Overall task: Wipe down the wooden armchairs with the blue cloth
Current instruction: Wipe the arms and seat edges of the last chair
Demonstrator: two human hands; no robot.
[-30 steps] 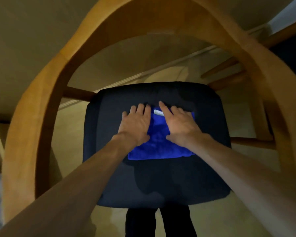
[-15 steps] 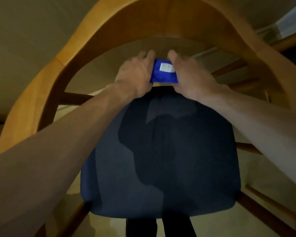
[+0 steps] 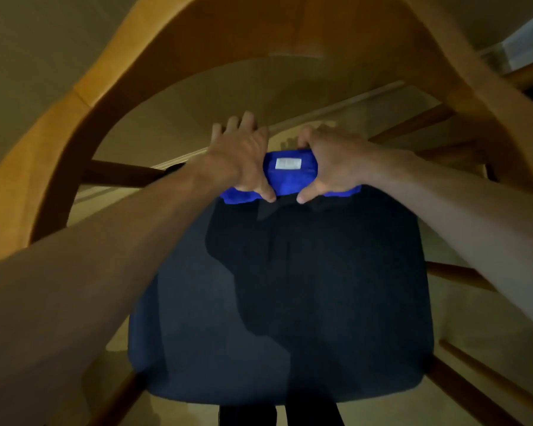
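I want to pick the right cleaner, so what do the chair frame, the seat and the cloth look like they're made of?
Chair frame: looks like solid wood with a smooth, slightly glossy honey finish; a joint line shows.
Seat: dark navy woven-looking upholstery, matte; exact fabric unclear.
Blue cloth: fuzzy nap and a sewn white tag, probably microfibre.

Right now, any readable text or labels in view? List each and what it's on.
White tag on the blue cloth, held between the left hand and right hand: print too blurred to read.
No other text visible.
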